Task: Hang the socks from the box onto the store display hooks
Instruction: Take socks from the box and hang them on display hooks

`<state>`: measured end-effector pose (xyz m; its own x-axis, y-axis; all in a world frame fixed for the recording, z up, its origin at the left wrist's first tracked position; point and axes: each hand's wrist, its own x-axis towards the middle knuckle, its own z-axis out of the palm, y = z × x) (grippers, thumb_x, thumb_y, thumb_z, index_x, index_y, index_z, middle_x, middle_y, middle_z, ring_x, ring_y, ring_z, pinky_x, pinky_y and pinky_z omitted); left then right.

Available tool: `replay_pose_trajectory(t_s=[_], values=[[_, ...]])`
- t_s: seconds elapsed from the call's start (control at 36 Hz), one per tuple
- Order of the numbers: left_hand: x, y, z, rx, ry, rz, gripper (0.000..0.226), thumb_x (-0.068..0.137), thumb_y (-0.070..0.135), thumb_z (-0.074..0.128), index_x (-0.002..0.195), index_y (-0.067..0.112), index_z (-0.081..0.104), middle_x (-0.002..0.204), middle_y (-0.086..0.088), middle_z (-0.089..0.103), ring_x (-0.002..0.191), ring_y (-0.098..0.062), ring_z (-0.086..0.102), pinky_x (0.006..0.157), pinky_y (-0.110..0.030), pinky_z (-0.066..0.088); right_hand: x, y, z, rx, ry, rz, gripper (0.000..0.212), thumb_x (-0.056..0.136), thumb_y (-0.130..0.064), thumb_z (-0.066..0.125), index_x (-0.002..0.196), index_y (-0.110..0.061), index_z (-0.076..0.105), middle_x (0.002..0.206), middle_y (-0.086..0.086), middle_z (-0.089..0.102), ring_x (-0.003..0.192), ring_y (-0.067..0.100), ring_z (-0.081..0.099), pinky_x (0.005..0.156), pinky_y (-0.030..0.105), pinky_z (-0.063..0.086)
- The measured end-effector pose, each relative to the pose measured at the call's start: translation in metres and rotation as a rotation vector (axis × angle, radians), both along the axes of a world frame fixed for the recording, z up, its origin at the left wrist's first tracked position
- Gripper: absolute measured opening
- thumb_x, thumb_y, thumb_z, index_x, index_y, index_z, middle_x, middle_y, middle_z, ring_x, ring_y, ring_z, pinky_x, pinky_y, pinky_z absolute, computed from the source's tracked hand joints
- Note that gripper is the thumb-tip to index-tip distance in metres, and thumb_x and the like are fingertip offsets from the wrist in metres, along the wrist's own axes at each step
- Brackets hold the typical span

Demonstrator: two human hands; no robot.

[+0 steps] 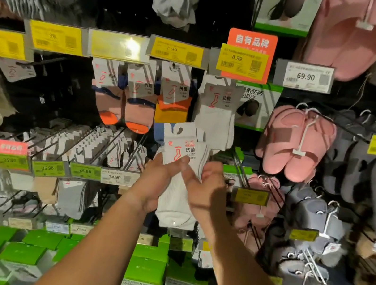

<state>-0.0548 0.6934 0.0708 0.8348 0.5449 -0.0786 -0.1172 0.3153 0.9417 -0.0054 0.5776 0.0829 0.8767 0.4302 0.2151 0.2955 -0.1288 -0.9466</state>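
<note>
A white pair of socks [177, 190] with a white card label printed with an orange sock outline is held upright in front of the display wall. My left hand [158, 182] grips it from the left, thumb across the front of the card. My right hand [204, 187] holds its right edge, fingers curled behind it. Just above and right, an identical white pair [216, 117] hangs on a hook under the 8.99 price tag [241, 61]. The card's hang hole sits below that hook, not on it. No box is in view.
Orange and pink sock pairs [138, 104] hang left of the white ones. Pink slippers [296, 143] and grey slippers [344, 153] hang to the right. Bare hooks with price tags [114, 176] jut out at hand level. Green boxes [21, 256] line the bottom shelf.
</note>
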Motion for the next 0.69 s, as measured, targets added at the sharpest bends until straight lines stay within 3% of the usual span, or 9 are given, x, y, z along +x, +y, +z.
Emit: replay_pose_trajectory(t_s=[0.06, 0.11, 0.14, 0.22, 0.28, 0.33, 0.44, 0.56, 0.69], values=[[0.004, -0.001, -0.001, -0.003, 0.003, -0.007, 0.067, 0.075, 0.033, 0.084, 0.134, 0.014, 0.059, 0.125, -0.013, 0.070, 0.119, -0.036, 0.065, 0.103, -0.059, 0.049, 0.003, 0.002, 0.001, 0.050, 0.080, -0.005, 0.039, 0.087, -0.035, 0.074, 0.098, -0.013, 0.044, 0.075, -0.002, 0.046, 0.063, 0.007, 0.048, 0.055, 0.009, 0.042], [0.007, -0.003, -0.001, -0.008, -0.006, 0.000, 0.069, 0.074, 0.035, 0.085, 0.134, 0.015, 0.059, 0.125, -0.011, 0.071, 0.119, -0.034, 0.066, 0.102, -0.055, 0.050, 0.013, 0.002, 0.001, 0.066, 0.116, 0.056, 0.038, 0.081, -0.039, 0.079, 0.095, -0.019, 0.049, 0.082, 0.009, 0.064, 0.072, 0.020, 0.065, 0.063, 0.022, 0.055], [0.009, -0.003, -0.001, -0.013, -0.007, 0.007, 0.072, 0.073, 0.038, 0.086, 0.135, 0.015, 0.058, 0.125, -0.010, 0.071, 0.118, -0.033, 0.067, 0.102, -0.054, 0.050, 0.018, 0.001, 0.000, 0.067, 0.110, 0.081, 0.035, 0.081, -0.039, 0.080, 0.093, -0.023, 0.051, 0.084, 0.009, 0.069, 0.075, 0.020, 0.069, 0.066, 0.027, 0.058], [0.011, -0.005, 0.001, -0.042, -0.021, -0.011, 0.077, 0.076, 0.047, 0.085, 0.138, 0.014, 0.053, 0.129, -0.014, 0.069, 0.116, -0.034, 0.067, 0.098, -0.055, 0.053, 0.027, -0.006, 0.002, 0.083, 0.140, 0.151, 0.017, 0.088, -0.018, 0.074, 0.090, -0.019, 0.058, 0.076, -0.001, 0.070, 0.066, 0.003, 0.067, 0.064, 0.021, 0.054], [0.011, -0.004, 0.003, -0.062, -0.041, -0.026, 0.065, 0.090, 0.047, 0.071, 0.140, 0.012, 0.051, 0.129, -0.015, 0.068, 0.117, -0.034, 0.067, 0.089, -0.049, 0.058, 0.031, -0.010, 0.001, 0.137, 0.201, 0.151, 0.010, 0.089, -0.013, 0.071, 0.097, -0.013, 0.065, 0.088, 0.006, 0.075, 0.083, 0.020, 0.073, 0.079, 0.040, 0.059], [0.011, -0.001, 0.004, -0.067, -0.054, -0.038, 0.060, 0.098, 0.048, 0.060, 0.144, 0.011, 0.047, 0.132, -0.014, 0.067, 0.120, -0.032, 0.066, 0.091, -0.046, 0.057, 0.031, -0.012, 0.001, 0.168, 0.230, 0.126, 0.014, 0.087, -0.015, 0.071, 0.101, -0.011, 0.069, 0.098, 0.008, 0.076, 0.093, 0.029, 0.072, 0.088, 0.052, 0.056], [0.006, 0.006, -0.001, -0.075, -0.058, -0.075, 0.043, 0.106, 0.021, 0.049, 0.146, 0.008, 0.043, 0.135, -0.016, 0.064, 0.124, -0.033, 0.063, 0.100, -0.047, 0.055, 0.030, -0.014, -0.001, 0.201, 0.296, 0.102, 0.024, 0.079, -0.024, 0.073, 0.098, -0.010, 0.071, 0.101, 0.007, 0.076, 0.097, 0.028, 0.071, 0.091, 0.055, 0.055], [0.002, 0.008, -0.005, -0.041, -0.100, -0.099, 0.045, 0.102, 0.003, 0.048, 0.147, 0.006, 0.040, 0.139, -0.018, 0.061, 0.127, -0.035, 0.060, 0.102, -0.047, 0.053, 0.031, -0.019, 0.000, 0.206, 0.344, 0.121, 0.010, 0.091, -0.010, 0.066, 0.100, -0.012, 0.071, 0.100, 0.002, 0.076, 0.098, 0.022, 0.071, 0.094, 0.049, 0.055], [0.003, 0.005, 0.002, 0.062, -0.085, -0.007, 0.031, 0.103, -0.003, 0.046, 0.129, 0.011, 0.052, 0.113, -0.005, 0.074, 0.100, -0.018, 0.073, 0.078, -0.029, 0.061, 0.039, -0.028, 0.002, 0.198, 0.293, 0.070, 0.009, 0.091, -0.016, 0.064, 0.096, -0.020, 0.070, 0.098, -0.001, 0.076, 0.095, 0.024, 0.071, 0.090, 0.053, 0.055]])
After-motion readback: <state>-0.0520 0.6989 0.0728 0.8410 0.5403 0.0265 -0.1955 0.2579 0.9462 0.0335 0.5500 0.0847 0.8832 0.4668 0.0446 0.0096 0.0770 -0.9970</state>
